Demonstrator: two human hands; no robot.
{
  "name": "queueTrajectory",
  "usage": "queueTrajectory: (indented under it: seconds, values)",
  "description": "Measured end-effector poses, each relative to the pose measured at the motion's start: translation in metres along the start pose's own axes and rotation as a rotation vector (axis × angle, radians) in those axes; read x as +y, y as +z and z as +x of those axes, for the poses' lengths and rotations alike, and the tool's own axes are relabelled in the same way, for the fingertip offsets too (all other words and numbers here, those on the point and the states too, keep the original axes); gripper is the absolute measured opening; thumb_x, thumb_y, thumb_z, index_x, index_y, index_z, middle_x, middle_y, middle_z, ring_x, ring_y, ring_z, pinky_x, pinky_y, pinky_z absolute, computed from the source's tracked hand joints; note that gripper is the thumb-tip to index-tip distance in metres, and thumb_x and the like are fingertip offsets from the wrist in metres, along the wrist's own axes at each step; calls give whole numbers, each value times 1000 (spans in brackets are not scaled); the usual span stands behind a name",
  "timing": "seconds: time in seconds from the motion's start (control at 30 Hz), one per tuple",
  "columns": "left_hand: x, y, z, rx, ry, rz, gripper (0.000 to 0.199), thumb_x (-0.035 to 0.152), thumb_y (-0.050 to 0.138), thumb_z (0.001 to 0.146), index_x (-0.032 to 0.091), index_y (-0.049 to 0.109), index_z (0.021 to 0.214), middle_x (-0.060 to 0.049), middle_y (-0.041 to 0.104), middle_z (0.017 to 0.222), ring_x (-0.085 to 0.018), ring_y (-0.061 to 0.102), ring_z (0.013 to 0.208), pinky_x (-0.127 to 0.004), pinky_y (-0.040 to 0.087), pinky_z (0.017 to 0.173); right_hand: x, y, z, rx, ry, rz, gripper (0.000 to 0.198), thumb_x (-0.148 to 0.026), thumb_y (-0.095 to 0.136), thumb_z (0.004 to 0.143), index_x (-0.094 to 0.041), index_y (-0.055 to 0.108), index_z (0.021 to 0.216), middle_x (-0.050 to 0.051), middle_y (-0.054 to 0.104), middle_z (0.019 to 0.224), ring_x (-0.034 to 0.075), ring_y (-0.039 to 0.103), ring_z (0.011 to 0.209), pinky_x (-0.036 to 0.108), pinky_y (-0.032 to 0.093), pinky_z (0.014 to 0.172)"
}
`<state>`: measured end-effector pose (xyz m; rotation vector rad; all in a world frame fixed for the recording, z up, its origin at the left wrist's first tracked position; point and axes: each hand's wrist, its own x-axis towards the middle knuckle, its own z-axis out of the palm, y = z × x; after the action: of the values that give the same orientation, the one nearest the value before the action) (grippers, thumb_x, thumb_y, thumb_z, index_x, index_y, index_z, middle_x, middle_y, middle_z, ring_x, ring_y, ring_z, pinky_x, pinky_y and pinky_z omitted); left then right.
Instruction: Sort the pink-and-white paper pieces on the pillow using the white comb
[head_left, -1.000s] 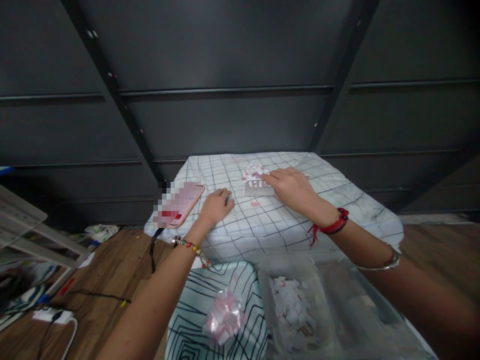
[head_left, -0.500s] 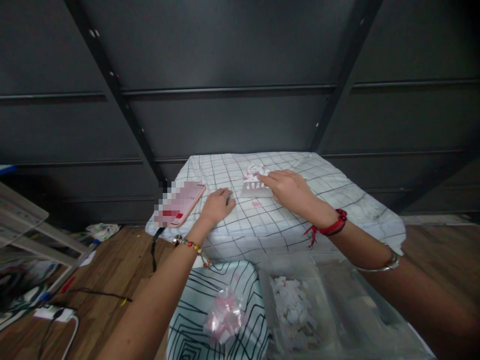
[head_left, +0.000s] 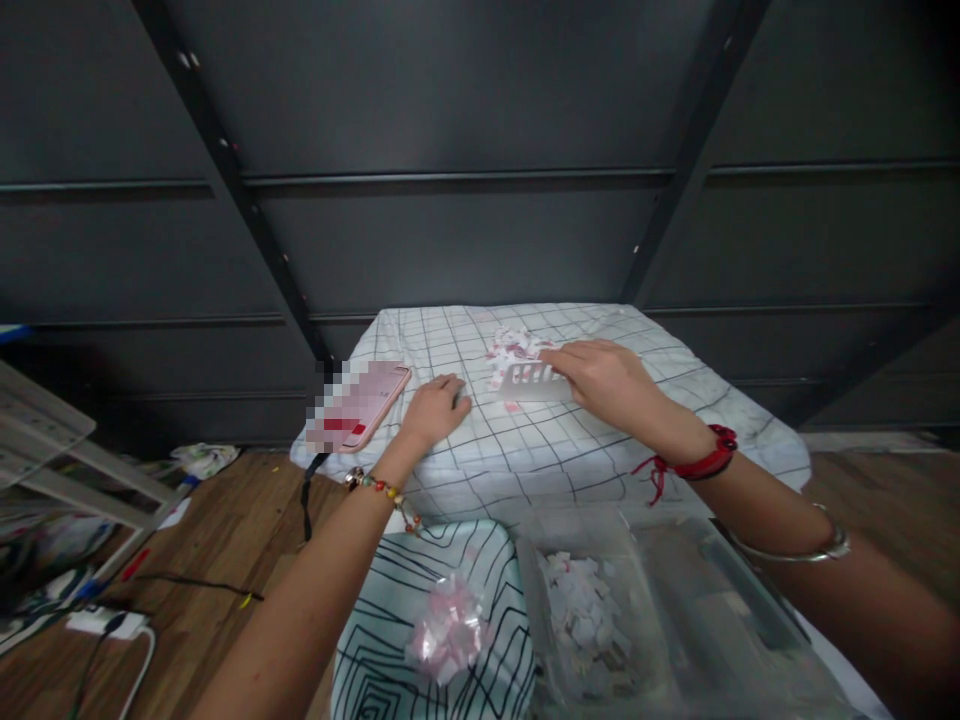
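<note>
My right hand (head_left: 604, 388) is closed on the right end of a white plastic piece with a row of slots (head_left: 534, 382), which stands on edge on the checked cloth (head_left: 645, 450). Behind and beside that piece lies a heap of small white and pink paper bits (head_left: 517, 343). A single pink bit (head_left: 512, 407) shows just in front of it. My left hand (head_left: 437, 412) rests on the cloth with fingers stretched out and nothing in it. To its left lies a pink phone (head_left: 375, 408), partly blurred out.
Nearer me, a clear plastic bin (head_left: 651, 610) holds many white paper bits (head_left: 585, 610). Beside it, a clear bag with pink contents (head_left: 450, 628) lies on a patterned cushion (head_left: 420, 550). A dark panelled wall (head_left: 465, 240) backs the table; a power strip (head_left: 109, 622) is on the floor.
My right hand has drawn the slotted white piece a little to the right and toward me, uncovering more of the paper heap on its left. My left hand stays put.
</note>
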<state>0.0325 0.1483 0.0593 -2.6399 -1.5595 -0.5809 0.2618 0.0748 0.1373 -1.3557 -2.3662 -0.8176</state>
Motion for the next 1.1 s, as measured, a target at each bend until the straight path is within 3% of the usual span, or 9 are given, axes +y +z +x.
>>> queueTrajectory:
  seconds: [0.87, 1.1]
  values:
    - [0, -1, 0, -12, 2, 23, 32, 28, 46, 88, 14, 57, 115, -11, 55, 126, -22, 51, 116, -35, 37, 102, -11, 5, 15, -6, -12, -127, 34, -1, 36, 83, -13, 63, 99, 7, 64, 73, 17, 55, 70, 30, 31, 63]
    - [0, 0, 0, -15, -15, 8, 34, 29, 47, 88, 14, 57, 116, -12, 54, 128, -23, 51, 117, -34, 36, 103, -10, -6, 10, 5, -25, -107, 34, -1, 37, 81, -13, 63, 99, 7, 66, 79, 18, 56, 73, 30, 32, 64]
